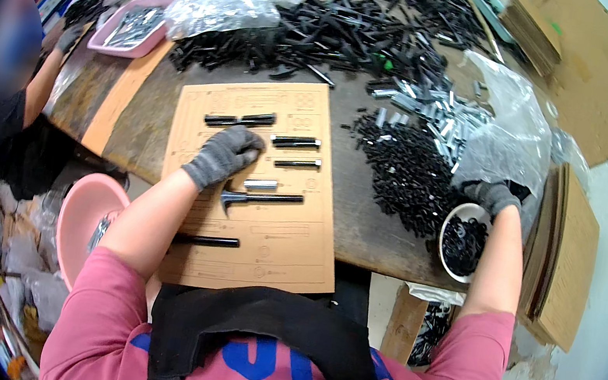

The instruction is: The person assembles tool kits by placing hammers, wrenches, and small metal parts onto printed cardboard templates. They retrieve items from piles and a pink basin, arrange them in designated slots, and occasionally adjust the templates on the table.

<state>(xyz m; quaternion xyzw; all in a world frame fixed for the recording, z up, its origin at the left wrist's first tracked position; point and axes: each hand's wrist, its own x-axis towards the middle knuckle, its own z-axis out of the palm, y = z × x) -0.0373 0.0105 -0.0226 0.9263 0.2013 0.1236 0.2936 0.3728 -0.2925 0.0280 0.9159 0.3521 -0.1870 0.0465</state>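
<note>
My left hand (226,155), in a grey glove, rests over a printed cardboard sheet (286,258) with its fingers curled in; whatever they may hold is hidden. Around it on the sheet lie black rods with silver ends (295,141), a dark pair of rods (240,119), a short silver tube (261,184), a hammer-shaped black piece (263,198) and a plain black rod (208,240). My right hand (493,196), also gloved, is at the far rim of a white bowl (442,246) of black parts (462,245), beside a clear plastic bag (513,135). Its fingers are partly hidden.
Piles of small black pieces (408,174), silver tubes (448,121) and longer black parts (344,23) cover the far and right table. A pink tray (125,45) and pink basin (80,212) are on the left, near another person (2,105). Cardboard sheets (565,260) stand right.
</note>
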